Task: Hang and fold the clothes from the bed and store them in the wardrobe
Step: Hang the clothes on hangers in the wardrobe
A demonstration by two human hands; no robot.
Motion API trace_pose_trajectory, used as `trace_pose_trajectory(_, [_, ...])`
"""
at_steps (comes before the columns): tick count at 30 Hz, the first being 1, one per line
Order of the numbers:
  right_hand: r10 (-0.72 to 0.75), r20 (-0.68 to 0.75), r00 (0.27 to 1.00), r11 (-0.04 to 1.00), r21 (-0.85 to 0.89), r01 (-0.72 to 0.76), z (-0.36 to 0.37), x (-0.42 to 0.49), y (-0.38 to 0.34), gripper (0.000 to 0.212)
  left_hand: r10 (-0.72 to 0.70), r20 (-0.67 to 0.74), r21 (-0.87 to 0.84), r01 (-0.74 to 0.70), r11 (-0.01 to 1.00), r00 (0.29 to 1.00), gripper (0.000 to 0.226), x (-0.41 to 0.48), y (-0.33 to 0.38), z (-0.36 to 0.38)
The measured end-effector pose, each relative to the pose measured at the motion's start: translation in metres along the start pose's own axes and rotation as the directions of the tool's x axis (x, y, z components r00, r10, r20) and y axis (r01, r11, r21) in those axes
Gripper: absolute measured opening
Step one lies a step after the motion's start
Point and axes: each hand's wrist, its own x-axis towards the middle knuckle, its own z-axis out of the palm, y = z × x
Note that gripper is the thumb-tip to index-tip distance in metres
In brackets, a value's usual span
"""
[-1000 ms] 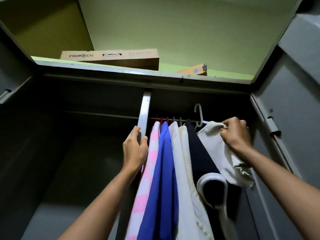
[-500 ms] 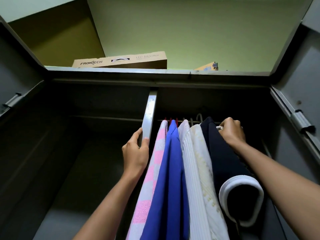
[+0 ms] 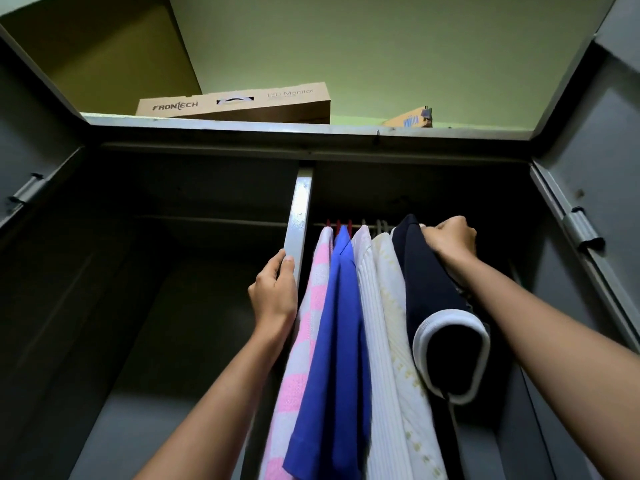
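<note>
Your left hand (image 3: 275, 289) grips the divider post (image 3: 301, 202), right hand (image 3: 450, 237) pinches a white piece (image 3: 422, 225) by the navy shirt (image 3: 426, 271), center-right. Release off the rail (image 3: 369, 226) and it'll drop.

head view, angled upward. rear wall (image 3: 398, 46): pale green, evenly lit. adjoining wall (image 3: 104, 53) at left: darker olive, in shade. grey metal wardrobe (image 3: 242, 123), both doors swung out: left door (image 3: 31, 126), right door (image 3: 609, 140), each with a metal bracket on its inner edge. interior dark. vertical grey post (image 3: 300, 202) splits it into two bays; thin rail (image 3: 207, 221) crosses the left bay. on the wardrobe top: long cardboard box (image 3: 239, 105) printed "frontech" and "led monitor". to its right, well apart, a smaller box (image 3: 410, 120), only a corner visible.
</note>
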Motion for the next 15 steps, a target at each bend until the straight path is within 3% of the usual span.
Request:
trace_pose_trajectory(5, [0.095, 0.040, 0.995, 0.977, 0.190, -0.101, 0.004, -0.013, -0.010, 0.052, -0.156, 0.066, -0.031, 0.158, 0.987, 0.986, 0.038, -0.008, 0.007, -0.010])
trace_pose_trajectory(9, [0.123, 0.069, 0.990, 0.985, 0.118, -0.130, -0.008, -0.052, -0.025, 0.046, -0.203, 0.087, -0.073, 0.209, 0.975, 0.975, 0.031, -0.027, 0.017, -0.017])
trace_pose_trajectory(15, [0.149, 0.257, 0.955, 0.982, 0.073, -0.173, -0.019, -0.126, -0.008, 0.056, -0.266, 0.197, -0.200, 0.305, 0.931, 0.944, 0.033, -0.082, 0.034, -0.016])
